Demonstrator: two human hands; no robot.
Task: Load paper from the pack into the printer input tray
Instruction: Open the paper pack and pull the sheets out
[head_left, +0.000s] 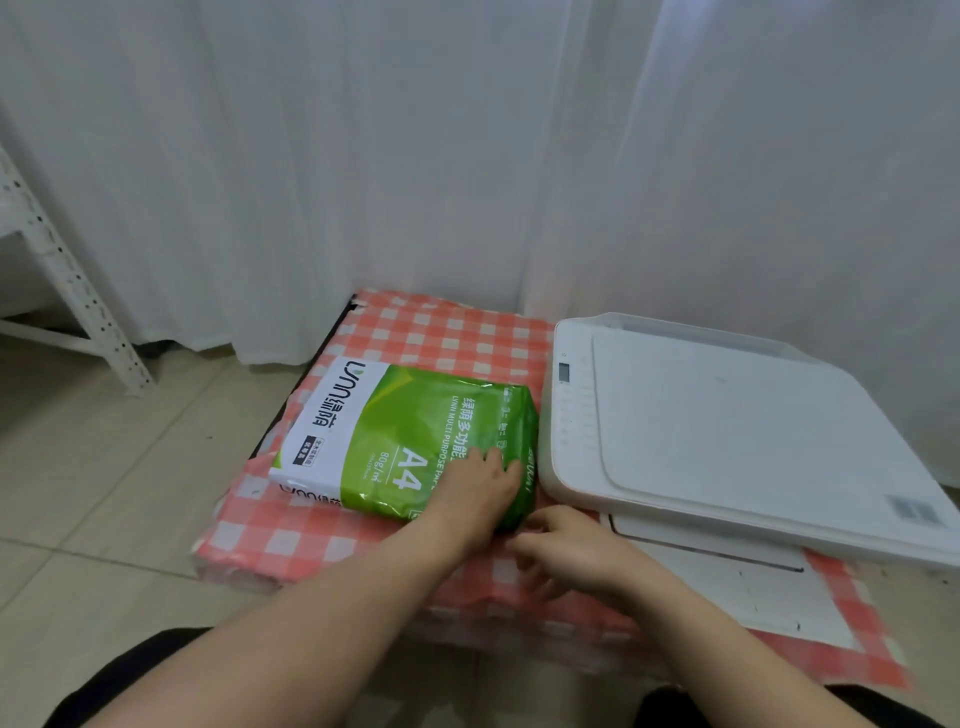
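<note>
Pack of paper (395, 441) lies flat on the checked worktop (322, 540), centre of frame, just left of the printer (727, 441) and close beside it; whether they touch, cannot tell. Wrapper looks unopened.

Long axis runs left to right across the frame: white-banded end toward the left, green end toward the printer. Lettering lies sideways to the viewer.

Left hand (483, 483): fingers spread and nearly straight, pressing down on the top of the pack at its lower right corner, gripping nothing.
Right hand (561, 551): fingers curled at the near right end of the pack, blurred. Whether it pinches a wrapper flap, cannot tell.

Step, as judged: opening the wrapper at the green end. Nothing loaded yet.

Risks:
- a hard pull on the flap could crease or tear the top sheets
- the pack may slide on the cloth into the printer if the left hand eases off
- loose sheets could fan out once the end opens

Input tray not identified; printer lid is down
</note>
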